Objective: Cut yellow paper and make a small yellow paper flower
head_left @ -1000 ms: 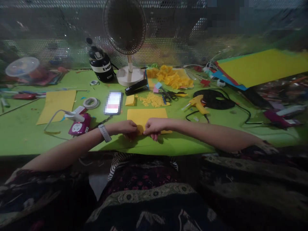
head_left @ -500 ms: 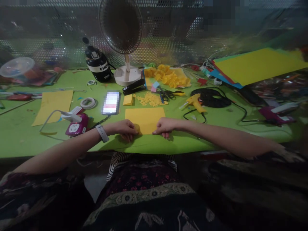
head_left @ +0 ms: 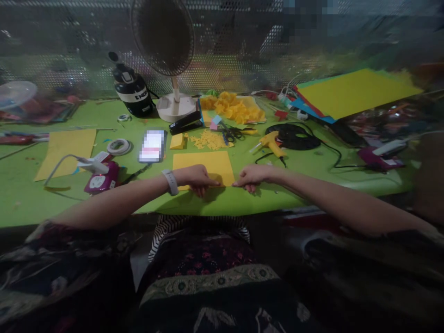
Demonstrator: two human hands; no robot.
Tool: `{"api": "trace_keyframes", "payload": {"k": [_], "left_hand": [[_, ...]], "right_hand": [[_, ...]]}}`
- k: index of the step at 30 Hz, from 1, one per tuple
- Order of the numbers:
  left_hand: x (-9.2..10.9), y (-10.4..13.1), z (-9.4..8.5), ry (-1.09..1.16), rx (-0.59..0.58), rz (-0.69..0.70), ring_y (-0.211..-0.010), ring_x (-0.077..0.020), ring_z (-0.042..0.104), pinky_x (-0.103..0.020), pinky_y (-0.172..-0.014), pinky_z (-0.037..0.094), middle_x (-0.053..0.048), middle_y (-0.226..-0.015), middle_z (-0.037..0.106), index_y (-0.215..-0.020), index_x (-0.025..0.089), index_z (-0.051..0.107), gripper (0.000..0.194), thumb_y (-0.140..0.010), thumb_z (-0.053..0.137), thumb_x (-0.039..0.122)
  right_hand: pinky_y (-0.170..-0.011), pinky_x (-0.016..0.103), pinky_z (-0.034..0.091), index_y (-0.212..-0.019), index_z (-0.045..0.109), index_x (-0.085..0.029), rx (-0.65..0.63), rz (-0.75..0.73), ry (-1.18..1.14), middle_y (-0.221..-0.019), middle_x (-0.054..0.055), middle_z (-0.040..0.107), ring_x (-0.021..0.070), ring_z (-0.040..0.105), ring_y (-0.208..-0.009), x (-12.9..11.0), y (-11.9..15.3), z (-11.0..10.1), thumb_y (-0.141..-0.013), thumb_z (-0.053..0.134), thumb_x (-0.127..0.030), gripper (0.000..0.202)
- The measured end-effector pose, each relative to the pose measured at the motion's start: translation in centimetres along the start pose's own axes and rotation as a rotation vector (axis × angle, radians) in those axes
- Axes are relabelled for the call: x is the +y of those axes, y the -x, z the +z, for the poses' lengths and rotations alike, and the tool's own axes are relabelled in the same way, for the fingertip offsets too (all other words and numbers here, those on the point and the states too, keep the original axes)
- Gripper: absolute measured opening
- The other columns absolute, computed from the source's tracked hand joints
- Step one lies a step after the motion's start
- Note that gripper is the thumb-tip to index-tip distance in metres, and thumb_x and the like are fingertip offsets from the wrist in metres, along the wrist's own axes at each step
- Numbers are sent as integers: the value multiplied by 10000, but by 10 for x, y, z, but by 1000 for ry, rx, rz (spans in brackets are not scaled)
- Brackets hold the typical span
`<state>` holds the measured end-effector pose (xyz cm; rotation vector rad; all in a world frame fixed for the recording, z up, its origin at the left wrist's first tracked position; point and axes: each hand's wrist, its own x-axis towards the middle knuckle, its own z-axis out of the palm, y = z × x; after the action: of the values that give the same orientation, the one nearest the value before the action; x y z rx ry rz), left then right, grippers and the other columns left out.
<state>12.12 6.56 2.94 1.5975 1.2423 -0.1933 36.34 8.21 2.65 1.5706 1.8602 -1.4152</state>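
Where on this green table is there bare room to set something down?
The table looks mostly bare at front left, between the left yellow sheet, the purple power strip and the front edge. A smaller patch lies just left of the black bottle. It is crowded beyond the central yellow sheet: phone, paper scraps, scissors, stapler.

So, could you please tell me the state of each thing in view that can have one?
Yellow rectangular paper sheet, lying flat.
Left hand, fingers curled, thumb on the sheet's near edge.
Right hand, fingers curled, thumb at the sheet's near right corner.
Dark-edged rectangular phone, screen lit.
Black white-banded bottle, upright.
Round white-based fan, standing; spinning unclear.
Yellow glue gun, lying on its side.
White tape ring, lying flat.
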Motion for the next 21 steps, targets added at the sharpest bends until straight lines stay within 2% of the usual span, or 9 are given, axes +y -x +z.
{"api": "trace_keyframes", "payload": {"k": [4, 8, 13, 16, 21], "left_hand": [[12, -19, 14, -64, 27, -8, -620, -222, 672, -340, -637, 517, -128, -587, 681, -527, 143, 627, 583, -796, 676, 658], [1, -18, 11, -42, 34, -3, -555, -199, 628, -330, -597, 500, -111, -546, 653, -516, 153, 621, 556, -747, 727, 646], [-27, 8, -5, -62, 75, -68, -488, -162, 549, -310, -553, 465, -93, -501, 621, -470, 166, 598, 575, -701, 754, 670], [-51, 28, -16, -108, 97, -127, -455, -142, 506, -300, -516, 417, -90, -503, 615, -462, 172, 602, 615, -699, 727, 726], [-91, 51, -29, -87, 139, -213, -447, -137, 503, -273, -474, 363, -68, -494, 610, -458, 192, 568, 676, -597, 731, 833]], "right_hand": [[-496, 246, 374, -605, 524, -182, 11, 0, 8, -537, -2, 623, 95, 564, -472, -3, 4, 1, -678, 822, -710, 611], [-483, 237, 356, -609, 521, -181, 27, -9, 13, -540, -3, 629, 94, 577, -479, -3, 6, 1, -692, 823, -695, 602], [-499, 235, 391, -594, 536, -177, 8, -30, -9, -536, 3, 631, 95, 582, -479, -1, 4, 1, -677, 828, -699, 604], [-511, 237, 419, -597, 539, -180, -2, -45, -27, -544, 0, 631, 100, 590, -483, 2, 3, 0, -661, 839, -696, 600], [-489, 231, 406, -606, 530, -187, -22, -60, -7, -551, 3, 641, 105, 599, -484, 7, -2, -4, -631, 830, -731, 623]]}}
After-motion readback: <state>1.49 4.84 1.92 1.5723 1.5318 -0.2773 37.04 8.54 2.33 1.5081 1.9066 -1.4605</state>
